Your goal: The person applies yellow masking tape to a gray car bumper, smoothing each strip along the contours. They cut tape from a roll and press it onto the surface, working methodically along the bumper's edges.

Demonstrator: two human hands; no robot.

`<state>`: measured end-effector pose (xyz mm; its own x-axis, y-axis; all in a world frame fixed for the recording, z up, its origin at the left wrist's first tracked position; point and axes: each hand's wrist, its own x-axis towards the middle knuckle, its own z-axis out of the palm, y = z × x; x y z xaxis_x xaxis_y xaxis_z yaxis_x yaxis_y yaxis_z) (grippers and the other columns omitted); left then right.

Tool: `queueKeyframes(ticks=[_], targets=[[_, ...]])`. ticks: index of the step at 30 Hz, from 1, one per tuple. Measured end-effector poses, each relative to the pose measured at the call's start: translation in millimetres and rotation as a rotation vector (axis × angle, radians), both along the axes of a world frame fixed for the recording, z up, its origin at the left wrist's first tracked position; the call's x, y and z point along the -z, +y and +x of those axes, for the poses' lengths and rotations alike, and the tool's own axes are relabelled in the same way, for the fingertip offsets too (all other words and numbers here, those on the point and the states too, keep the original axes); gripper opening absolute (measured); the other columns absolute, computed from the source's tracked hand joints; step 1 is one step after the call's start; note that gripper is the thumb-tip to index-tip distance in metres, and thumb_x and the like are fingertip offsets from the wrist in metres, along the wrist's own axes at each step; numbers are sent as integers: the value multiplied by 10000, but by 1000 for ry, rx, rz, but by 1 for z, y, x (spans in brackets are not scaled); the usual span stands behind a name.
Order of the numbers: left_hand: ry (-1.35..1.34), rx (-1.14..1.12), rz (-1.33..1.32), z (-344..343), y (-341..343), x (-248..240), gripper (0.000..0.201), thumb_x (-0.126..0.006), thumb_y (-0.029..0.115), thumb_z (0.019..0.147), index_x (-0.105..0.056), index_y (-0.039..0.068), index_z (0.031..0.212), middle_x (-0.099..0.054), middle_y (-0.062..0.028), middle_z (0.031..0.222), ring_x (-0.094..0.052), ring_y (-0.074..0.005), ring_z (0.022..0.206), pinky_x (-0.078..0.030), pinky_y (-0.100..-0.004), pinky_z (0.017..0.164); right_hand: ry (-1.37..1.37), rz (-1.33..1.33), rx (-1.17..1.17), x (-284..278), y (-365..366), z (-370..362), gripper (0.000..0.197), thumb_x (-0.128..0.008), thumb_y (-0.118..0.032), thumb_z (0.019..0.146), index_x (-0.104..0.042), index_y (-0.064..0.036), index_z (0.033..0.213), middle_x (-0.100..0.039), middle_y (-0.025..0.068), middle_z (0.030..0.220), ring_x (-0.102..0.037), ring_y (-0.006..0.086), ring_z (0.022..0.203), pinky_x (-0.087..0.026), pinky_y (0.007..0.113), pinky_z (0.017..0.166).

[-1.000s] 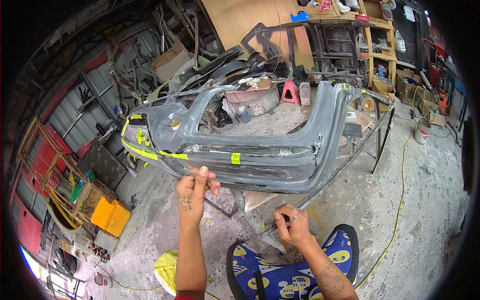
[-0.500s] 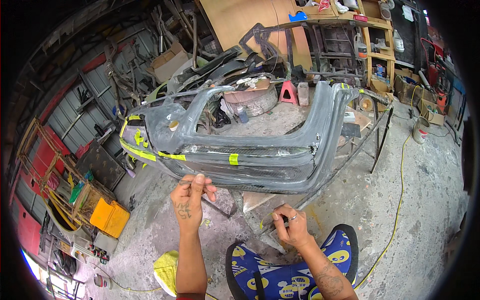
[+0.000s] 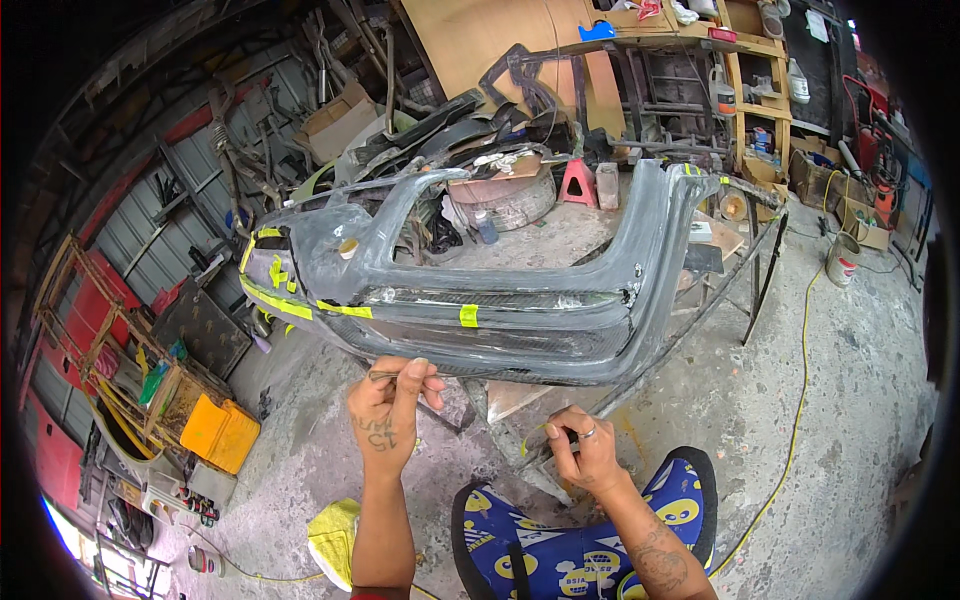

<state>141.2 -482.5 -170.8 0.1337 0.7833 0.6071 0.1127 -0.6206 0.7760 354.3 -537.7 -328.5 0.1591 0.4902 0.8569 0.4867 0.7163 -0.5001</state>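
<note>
In front of me stands a grey, sanded car bumper shell (image 3: 570, 283) with black carbon-like weave showing along its lower bands. Bright yellow-green tape (image 3: 345, 310) is stuck on its left end and along the front. My left hand (image 3: 383, 420) is closed just below the shell's near edge, pinching a thin dark strip between thumb and fingers. Lower and to the right, my right hand (image 3: 583, 452) is also closed, thumb against bent fingers. Something small and dark shows in its grip, too little to name. A small round tan lid (image 3: 348, 248) sits on the shell's left side.
A metal stand (image 3: 740, 240) with slanting legs surrounds the shell's right side. A yellow hose (image 3: 797, 430) runs along the floor at right. At left are an orange-yellow crate (image 3: 218, 436) and a yellow cloth (image 3: 334, 535). A red stool (image 3: 577, 184) stands behind the shell.
My left hand has shifted slightly right and down and turned a little, still pinching the thin strip. The right hand has stayed nearly in place.
</note>
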Motion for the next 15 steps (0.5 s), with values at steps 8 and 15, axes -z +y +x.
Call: queueKeyframes(ticks=[8, 15], targets=[[81, 4, -173, 3, 23, -17, 308, -645, 230, 1090, -682, -32, 933, -723, -127, 779, -668, -151, 627, -538, -282, 616, -16, -8, -11, -1, -1, 2, 231, -667, 40, 935, -529, -52, 1097, -713, 122, 824, -659, 254, 578, -519, 339, 541], [71, 176, -336, -3, 53, -26, 333, -639, 301, 1093, -665, 7, 940, -697, -115, 777, -643, -177, 606, -529, -292, 619, -2, 5, -25, -1, -2, 1, 217, -669, 33, 954, -529, -53, 1096, -705, 122, 820, -643, 244, 560, -506, 338, 527]])
